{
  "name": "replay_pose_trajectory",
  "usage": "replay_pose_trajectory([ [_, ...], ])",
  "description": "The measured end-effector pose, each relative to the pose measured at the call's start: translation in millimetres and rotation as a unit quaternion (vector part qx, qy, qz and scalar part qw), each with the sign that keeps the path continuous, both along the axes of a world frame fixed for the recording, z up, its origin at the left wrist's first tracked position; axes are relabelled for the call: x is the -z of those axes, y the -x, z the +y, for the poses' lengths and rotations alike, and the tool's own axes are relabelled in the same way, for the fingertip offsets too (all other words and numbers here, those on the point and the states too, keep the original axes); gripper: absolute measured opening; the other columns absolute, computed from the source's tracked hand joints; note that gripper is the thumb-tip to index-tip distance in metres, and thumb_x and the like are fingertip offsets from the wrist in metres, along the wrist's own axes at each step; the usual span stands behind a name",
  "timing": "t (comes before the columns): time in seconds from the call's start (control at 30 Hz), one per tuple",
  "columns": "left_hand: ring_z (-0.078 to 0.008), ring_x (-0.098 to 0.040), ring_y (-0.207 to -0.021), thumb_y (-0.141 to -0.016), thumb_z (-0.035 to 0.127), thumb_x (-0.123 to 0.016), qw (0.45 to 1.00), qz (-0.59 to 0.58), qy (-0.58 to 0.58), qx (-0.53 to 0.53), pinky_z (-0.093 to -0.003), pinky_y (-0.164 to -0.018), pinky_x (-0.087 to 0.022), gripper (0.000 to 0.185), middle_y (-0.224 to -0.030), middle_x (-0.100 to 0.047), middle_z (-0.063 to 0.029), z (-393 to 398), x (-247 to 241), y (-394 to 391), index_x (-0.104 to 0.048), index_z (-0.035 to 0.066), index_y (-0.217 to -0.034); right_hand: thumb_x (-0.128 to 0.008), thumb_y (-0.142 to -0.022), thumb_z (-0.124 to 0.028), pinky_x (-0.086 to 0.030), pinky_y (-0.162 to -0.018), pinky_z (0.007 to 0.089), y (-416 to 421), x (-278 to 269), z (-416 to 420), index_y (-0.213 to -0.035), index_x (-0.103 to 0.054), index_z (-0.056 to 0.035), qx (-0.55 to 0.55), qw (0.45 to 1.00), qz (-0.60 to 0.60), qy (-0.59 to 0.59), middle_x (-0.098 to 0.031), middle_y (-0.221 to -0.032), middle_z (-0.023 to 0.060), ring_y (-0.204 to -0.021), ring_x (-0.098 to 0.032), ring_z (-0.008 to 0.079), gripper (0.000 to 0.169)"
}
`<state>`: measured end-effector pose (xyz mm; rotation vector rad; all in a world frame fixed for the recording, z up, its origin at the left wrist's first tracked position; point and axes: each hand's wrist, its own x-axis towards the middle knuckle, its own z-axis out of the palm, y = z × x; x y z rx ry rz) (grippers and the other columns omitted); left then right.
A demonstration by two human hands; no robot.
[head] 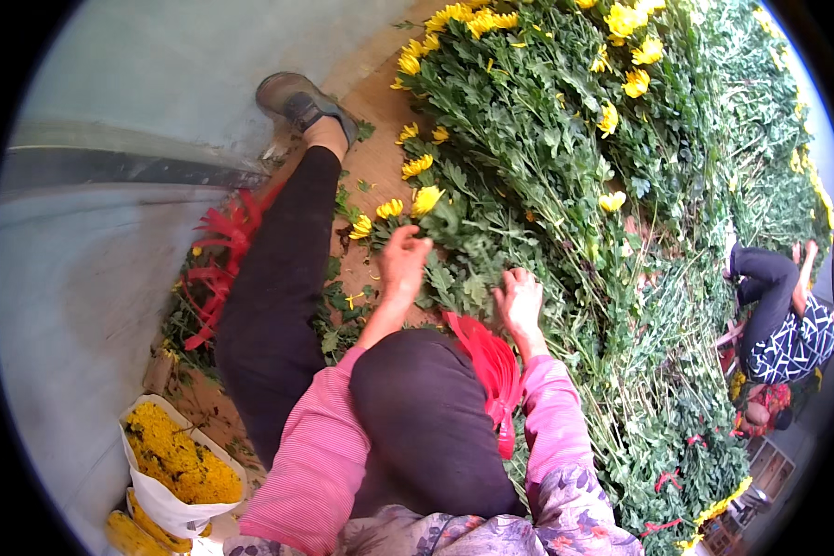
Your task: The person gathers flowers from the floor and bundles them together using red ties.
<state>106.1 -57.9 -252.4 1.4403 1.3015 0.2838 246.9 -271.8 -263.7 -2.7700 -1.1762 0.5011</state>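
Observation:
My left hand [401,265] is at the left edge of a pile of cut yellow chrysanthemums. Its fingers are bent over the leaves, just below a yellow flower head [427,200]; whether they pinch anything is unclear. My right hand [520,300] rests with curled fingers on leafy chrysanthemum stems [469,267], its fingertips partly lost in the foliage. Between the hands, leaves lie with their flower heads towards the left. A bundle of red plastic ribbon strips [490,368] hangs beside my bent knee, close to my right wrist.
Stems are heaped deep [570,160] ahead and rightward. More red strips [229,243] lie beyond my outstretched leg, by a pale wall [76,278]. At lower left stands a white bag [212,511] of yellow petals or flower heads. Another person [785,333] sits at far right, near tied bundles.

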Motion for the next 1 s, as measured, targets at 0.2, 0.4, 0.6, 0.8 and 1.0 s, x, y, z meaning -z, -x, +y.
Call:
replay_pose_trajectory([
  [0.2,-0.0307,-0.059,-0.104,-0.086,0.036,-0.074,0.998,0.004,0.038,0.054,-0.0468,-0.091,-0.048,0.059,-0.115,-0.063,-0.0169,-10,-5,-9,-0.054,0.004,-0.131,-0.063,-0.093,-0.013,-0.048,-0.088,0.0286,-12,-38,-29,-0.117,-0.065,-0.0026,0.246,0.786,0.560,-0.087,-0.070,-0.104,-0.0003,-0.093,-0.060,0.0100,0.026],
  [0.4,-0.0295,-0.061,-0.100,-0.085,0.035,-0.074,0.996,-0.008,0.043,0.073,-0.0453,-0.086,-0.049,0.056,-0.112,-0.064,-0.0157,-17,-17,-24,-0.056,0.002,-0.126,-0.067,-0.090,-0.011,-0.048,-0.092,0.0267,-19,-47,-48,-0.127,-0.061,-0.0017,0.267,0.680,0.674,-0.111,-0.069,-0.110,-0.0004,-0.096,-0.061,0.0084,0.039],
  [0.6,-0.0283,-0.062,-0.097,-0.084,0.035,-0.075,0.995,0.002,0.027,0.097,-0.0438,-0.082,-0.050,0.053,-0.109,-0.065,-0.0144,-27,-27,-44,-0.058,0.001,-0.122,-0.076,-0.083,-0.015,-0.046,-0.097,0.0291,-15,-43,-41,-0.134,-0.056,-0.0020,0.314,0.701,0.616,-0.174,-0.065,-0.120,0.0035,-0.106,-0.060,0.0127,0.056],
  [0.8,-0.0271,-0.064,-0.093,-0.083,0.034,-0.075,0.991,0.030,0.019,0.130,-0.0423,-0.078,-0.051,0.050,-0.105,-0.067,-0.0132,-23,-33,-47,-0.060,0.000,-0.117,-0.076,-0.081,-0.010,-0.046,-0.095,0.0287,-6,-66,-2,-0.116,-0.063,-0.0045,0.271,0.798,0.441,-0.309,-0.066,-0.109,0.0030,-0.104,-0.060,0.0127,0.038],
  [1.0,-0.0259,-0.066,-0.089,-0.082,0.034,-0.076,0.945,0.132,0.040,0.297,-0.0407,-0.074,-0.052,0.048,-0.102,-0.068,-0.0120,-11,-50,-58,-0.062,-0.001,-0.112,-0.085,-0.071,-0.009,-0.050,-0.072,0.0269,1,-122,91,-0.109,-0.061,-0.0051,0.127,0.895,0.247,-0.348,-0.064,-0.094,0.0021,-0.078,-0.059,0.0112,0.046],
])
